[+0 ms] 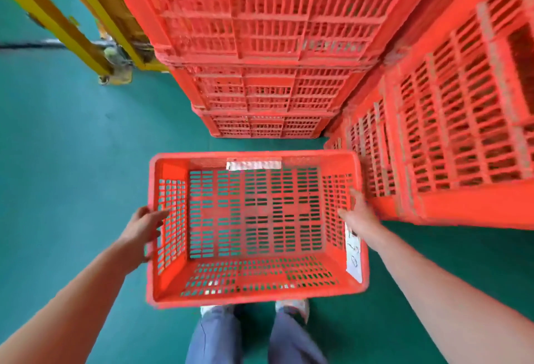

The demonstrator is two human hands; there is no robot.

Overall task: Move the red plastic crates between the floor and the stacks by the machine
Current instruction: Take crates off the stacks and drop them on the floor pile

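Both arms reach forward and down, to the two short sides of an empty red crate (255, 272). The left hand (143, 228) grips the left rim, thumb inside. The right hand (359, 216) lies on the right rim with fingers stretched, not curled. The crate is over the green floor (72, 147), just before the stacks of crates (268, 45), and its near edge covers the shoes (291, 307).
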